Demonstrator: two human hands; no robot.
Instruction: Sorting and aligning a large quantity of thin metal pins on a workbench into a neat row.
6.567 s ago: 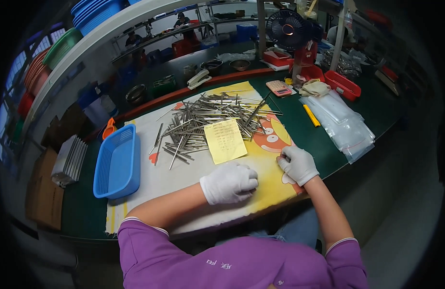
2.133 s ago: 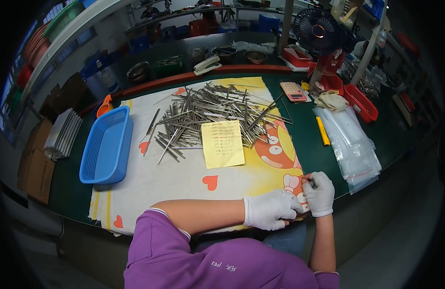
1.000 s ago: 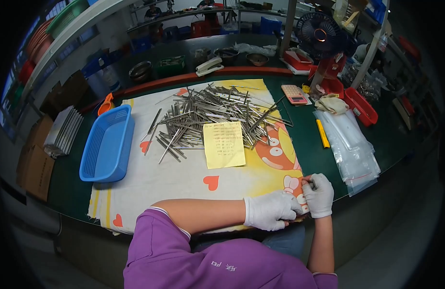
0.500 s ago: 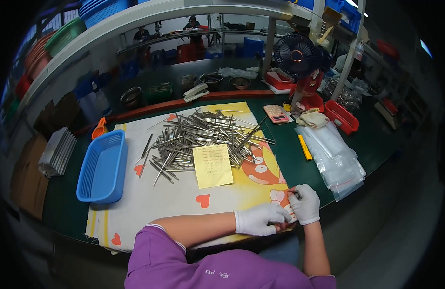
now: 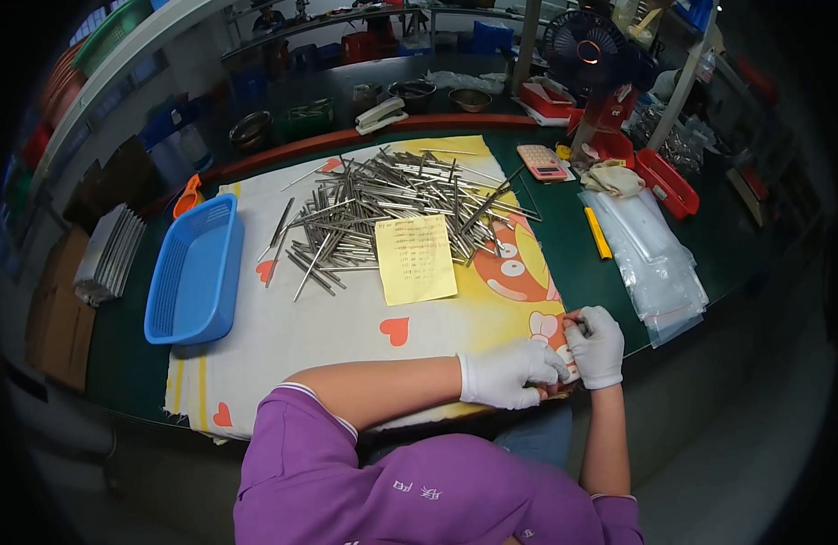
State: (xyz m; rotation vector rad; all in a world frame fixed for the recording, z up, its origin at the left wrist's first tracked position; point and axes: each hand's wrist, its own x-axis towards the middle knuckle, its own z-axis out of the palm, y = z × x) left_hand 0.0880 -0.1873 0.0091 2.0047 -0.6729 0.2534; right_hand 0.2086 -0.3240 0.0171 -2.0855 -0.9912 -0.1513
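A white cloth [image 5: 319, 354] with red hearts and a yellow cartoon print covers the bench in front of me. At its near right corner my left hand [image 5: 514, 373], in a white glove with bare fingertips, has its fingers curled down onto the cloth's edge. Just beyond it, my right hand [image 5: 596, 347], gloved the same way, pinches the cloth's right edge. Under the fingers the fabric is partly hidden. A heap of thin metal rods [image 5: 383, 195] lies farther back on the cloth, and a yellow handwritten note [image 5: 416, 263] rests against its near side.
To the left stands a blue plastic basket [image 5: 197, 272], with an orange scoop-like thing [image 5: 188, 196] behind it. Clear plastic bags [image 5: 650, 263], a yellow cutter-like tool [image 5: 597, 233] and a pink calculator [image 5: 542, 163] lie right. A red bin [image 5: 666, 182] and a fan [image 5: 585, 50] stand beyond.
My view has tilted downward, so the whole bench sits higher in the picture. Both hands stay at the cloth's near right corner, with little visible change in their grip.
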